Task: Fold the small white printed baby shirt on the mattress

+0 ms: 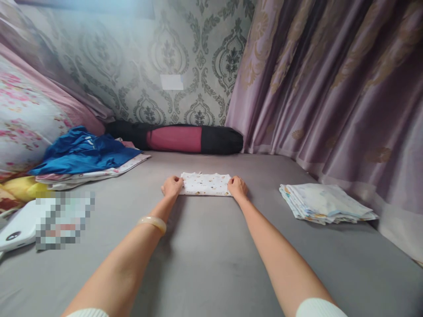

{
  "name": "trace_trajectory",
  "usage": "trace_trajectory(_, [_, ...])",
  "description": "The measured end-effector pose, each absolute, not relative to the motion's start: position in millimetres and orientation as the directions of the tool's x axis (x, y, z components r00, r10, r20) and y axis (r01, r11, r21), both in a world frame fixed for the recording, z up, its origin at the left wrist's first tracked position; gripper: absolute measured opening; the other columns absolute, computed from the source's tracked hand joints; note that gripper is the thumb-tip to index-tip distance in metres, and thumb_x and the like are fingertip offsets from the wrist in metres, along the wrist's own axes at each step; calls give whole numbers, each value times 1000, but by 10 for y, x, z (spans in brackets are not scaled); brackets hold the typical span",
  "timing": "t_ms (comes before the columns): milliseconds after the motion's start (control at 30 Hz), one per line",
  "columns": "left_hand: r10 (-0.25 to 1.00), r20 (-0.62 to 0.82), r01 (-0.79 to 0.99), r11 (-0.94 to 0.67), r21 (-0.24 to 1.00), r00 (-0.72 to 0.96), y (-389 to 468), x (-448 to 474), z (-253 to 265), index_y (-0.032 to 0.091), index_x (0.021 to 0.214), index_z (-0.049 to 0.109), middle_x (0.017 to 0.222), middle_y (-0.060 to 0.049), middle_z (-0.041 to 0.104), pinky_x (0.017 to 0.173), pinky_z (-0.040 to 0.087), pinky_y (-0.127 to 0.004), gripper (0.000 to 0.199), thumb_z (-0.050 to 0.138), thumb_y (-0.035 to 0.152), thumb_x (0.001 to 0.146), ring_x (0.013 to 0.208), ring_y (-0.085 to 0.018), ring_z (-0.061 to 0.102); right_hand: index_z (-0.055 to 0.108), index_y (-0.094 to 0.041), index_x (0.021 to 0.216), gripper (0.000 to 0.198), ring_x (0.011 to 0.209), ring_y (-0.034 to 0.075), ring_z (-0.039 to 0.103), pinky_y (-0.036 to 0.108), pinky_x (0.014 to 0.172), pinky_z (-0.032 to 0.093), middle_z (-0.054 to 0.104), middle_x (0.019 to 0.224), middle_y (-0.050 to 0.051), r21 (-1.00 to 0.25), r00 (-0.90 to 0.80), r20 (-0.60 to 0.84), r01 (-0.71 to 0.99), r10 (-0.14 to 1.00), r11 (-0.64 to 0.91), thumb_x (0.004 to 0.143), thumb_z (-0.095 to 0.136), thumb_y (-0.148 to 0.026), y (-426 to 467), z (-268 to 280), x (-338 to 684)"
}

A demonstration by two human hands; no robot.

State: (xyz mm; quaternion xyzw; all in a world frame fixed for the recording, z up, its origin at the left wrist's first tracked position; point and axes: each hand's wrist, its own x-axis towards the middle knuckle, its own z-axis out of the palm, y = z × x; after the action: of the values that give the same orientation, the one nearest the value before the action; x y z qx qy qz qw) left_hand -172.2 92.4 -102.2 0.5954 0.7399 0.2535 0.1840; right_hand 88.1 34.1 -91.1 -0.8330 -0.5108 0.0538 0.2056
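A folded white cloth with a small printed pattern [205, 184] lies on the grey bed sheet [211, 255], straight ahead of me. Its left end is pinched by my left hand [172, 186], which has a pale bangle [152, 223] on the wrist. At the opposite end, my right hand [238, 186] grips the cloth between thumb and fingers. Both arms are stretched far forward. The cloth forms a wide, low rectangle, with a slightly uneven far edge.
To the right sits a stack of folded pale cloths [327, 202]. Blue clothing [87, 152] lies on folded fabric at left, near a floral pillow [26, 119] and a white device [24, 224]. A black and red roll [175, 138] rests along the wall; a purple curtain [317, 79] hangs right.
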Motion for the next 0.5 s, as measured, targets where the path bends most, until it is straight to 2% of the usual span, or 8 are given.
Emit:
trace_trajectory(167, [974,38,806,161,570,-221,925,-1703,-1010,22,91,69,99,-12,73,80,43,-38,32,44,41,84,100,-31,64,65,-17,108,31,104,26,62,33,80,45,66,111,16,-369,477,121,836,870,-407,94,38,-25,331,-898,844])
trace_trajectory(367, [983,58,831,116,544,-175,927,-1734,-963,21,94,67,103,-13,71,84,42,-38,35,43,46,87,105,-30,61,63,-16,110,31,104,26,61,34,82,45,64,113,16,-360,440,81,849,894,-385,95,39,-28,305,-783,875])
trace_trajectory(433, [978,146,853,51,519,-147,858,-1722,-925,20,103,64,110,-14,68,88,40,-41,37,41,45,89,110,-31,57,62,-16,111,33,106,26,59,36,85,43,63,114,17,-344,418,144,871,897,-351,95,36,-27,280,-733,822])
trace_trajectory(500, [959,282,883,-102,458,-36,750,-1668,-891,19,111,61,117,-15,65,93,36,-45,37,39,42,91,114,-31,53,61,-15,113,34,111,27,56,38,91,40,61,118,18,-307,330,230,917,915,-254,96,33,-25,246,-706,701])
